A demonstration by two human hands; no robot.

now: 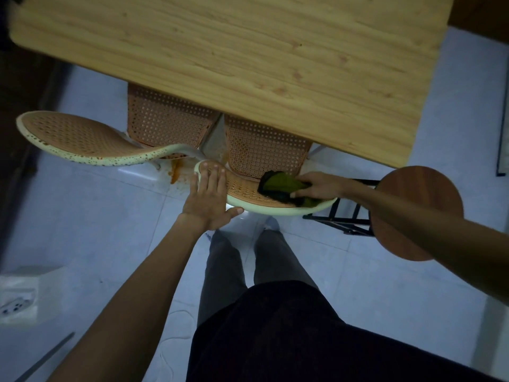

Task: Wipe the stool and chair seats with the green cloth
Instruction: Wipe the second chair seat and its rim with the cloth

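Observation:
A crumpled green cloth [281, 185] lies on the backrest of an orange cane chair with a cream rim [248, 188]. My right hand [316, 184] presses on the cloth and grips it. Flat on the left end of that same backrest rests my left hand [210, 197], fingers spread over the rim. The seat of that chair [264, 147] is pushed partly under the table. A second orange cane chair [74, 139] stands to the left, its seat [168, 122] also under the table. A round brown wooden stool [421, 194] stands at the right, beneath my right forearm.
A light wooden table [248, 51] fills the top of the view. An orange spill stains the pale tiled floor [176, 172] between the chairs. The stool's black frame [347, 219] shows under its seat. A white box [24, 293] sits at the lower left. My legs stand behind the chair.

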